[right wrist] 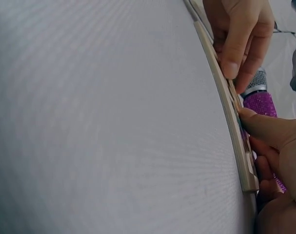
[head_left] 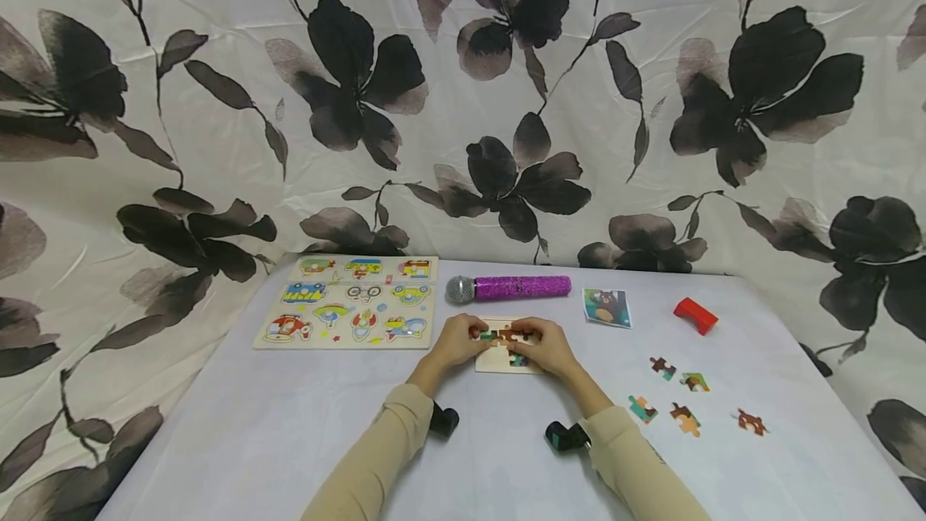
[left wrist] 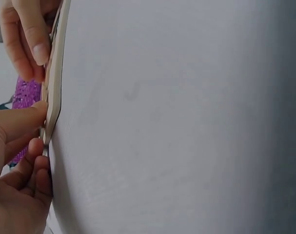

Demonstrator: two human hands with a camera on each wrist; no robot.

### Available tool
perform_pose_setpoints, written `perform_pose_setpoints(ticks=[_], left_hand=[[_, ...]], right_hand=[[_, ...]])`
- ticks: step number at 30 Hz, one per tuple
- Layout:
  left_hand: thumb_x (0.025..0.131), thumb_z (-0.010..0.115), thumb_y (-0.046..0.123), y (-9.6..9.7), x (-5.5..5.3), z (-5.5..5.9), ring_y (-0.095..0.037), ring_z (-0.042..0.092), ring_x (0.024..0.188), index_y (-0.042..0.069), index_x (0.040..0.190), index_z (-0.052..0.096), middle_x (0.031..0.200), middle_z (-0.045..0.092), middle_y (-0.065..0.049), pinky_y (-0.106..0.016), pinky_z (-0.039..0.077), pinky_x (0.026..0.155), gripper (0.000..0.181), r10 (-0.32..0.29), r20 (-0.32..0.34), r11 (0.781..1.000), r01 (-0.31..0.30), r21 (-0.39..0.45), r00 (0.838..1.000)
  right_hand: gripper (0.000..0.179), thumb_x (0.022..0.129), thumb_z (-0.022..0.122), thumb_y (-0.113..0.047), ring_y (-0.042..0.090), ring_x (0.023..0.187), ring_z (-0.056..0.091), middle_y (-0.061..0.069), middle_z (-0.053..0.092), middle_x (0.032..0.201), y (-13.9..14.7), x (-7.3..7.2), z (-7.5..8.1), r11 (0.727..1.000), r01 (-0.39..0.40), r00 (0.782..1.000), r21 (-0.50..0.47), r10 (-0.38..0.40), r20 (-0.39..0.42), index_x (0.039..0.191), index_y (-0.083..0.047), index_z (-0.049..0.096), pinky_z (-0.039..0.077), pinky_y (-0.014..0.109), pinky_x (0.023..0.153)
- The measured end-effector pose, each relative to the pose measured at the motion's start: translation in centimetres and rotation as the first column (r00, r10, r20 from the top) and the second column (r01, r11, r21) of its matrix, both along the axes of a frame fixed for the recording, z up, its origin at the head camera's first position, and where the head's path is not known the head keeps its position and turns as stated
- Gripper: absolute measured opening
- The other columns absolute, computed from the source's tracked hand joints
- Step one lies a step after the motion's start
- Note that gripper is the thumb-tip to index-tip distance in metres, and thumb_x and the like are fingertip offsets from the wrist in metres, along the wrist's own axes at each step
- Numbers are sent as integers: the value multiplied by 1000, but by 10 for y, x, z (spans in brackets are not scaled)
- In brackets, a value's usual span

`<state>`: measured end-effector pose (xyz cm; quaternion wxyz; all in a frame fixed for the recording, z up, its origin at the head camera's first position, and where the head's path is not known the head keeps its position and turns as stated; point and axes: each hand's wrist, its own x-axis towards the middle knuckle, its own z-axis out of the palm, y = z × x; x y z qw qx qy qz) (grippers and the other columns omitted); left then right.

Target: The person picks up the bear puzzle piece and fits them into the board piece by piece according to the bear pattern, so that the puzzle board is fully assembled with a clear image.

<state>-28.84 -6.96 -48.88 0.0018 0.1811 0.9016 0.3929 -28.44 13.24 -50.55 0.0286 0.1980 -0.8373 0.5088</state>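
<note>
A small wooden jigsaw board (head_left: 497,362) lies on the white table between both hands, with brown and green pieces (head_left: 504,335) set in its recess. My left hand (head_left: 456,342) grips the board at its left edge, thumb (left wrist: 28,117) on the top face and fingers curled at the side. On the opposite edge, my right hand (head_left: 551,346) holds the board; its thumb (right wrist: 257,124) presses on the pieces and the other fingers bend round the end. Both hands partly cover the picture. Several loose jigsaw pieces (head_left: 685,419) are scattered to the right.
Left of the hands lies a large vehicle puzzle board (head_left: 386,309). A purple glittery microphone (head_left: 521,287) lies behind the jigsaw. Toward the back right are a bear picture card (head_left: 608,308) and a red block (head_left: 696,317). Floral cloth (head_left: 506,183) hangs behind the table.
</note>
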Motion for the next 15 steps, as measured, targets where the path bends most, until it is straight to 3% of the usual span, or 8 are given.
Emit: perform_pose_setpoints(ticks=[9, 13, 15], left_hand=[[76, 75, 10, -3, 1, 5, -10, 46, 64, -5, 95, 70, 70, 56, -3, -21, 39, 57, 24, 10, 25, 1000, -9, -28, 1000], [76, 76, 15, 0, 1, 7, -10, 42, 60, -3, 98, 70, 66, 52, 0, -20, 36, 55, 29, 9, 3, 999, -9, -34, 1000], [77, 76, 18, 3, 2, 8, -9, 42, 61, -1, 100, 70, 66, 52, 0, -21, 35, 55, 30, 21, -11, 998, -22, -56, 1000]], right_hand=[[31, 79, 74, -6, 35, 102, 61, 20, 67, 105, -2, 1, 0, 1000, -1, 1000, -7, 1, 5, 106, 7, 66, 46, 47, 94], [30, 80, 71, 0, 42, 102, 59, 28, 64, 105, -5, 14, 20, 1000, -23, 1000, -11, 23, -1, 105, 14, 63, 44, 52, 94], [30, 80, 69, 3, 45, 103, 57, 31, 62, 106, -6, 16, 22, 1000, -26, 1000, -12, 26, 6, 106, 17, 61, 42, 56, 94]])
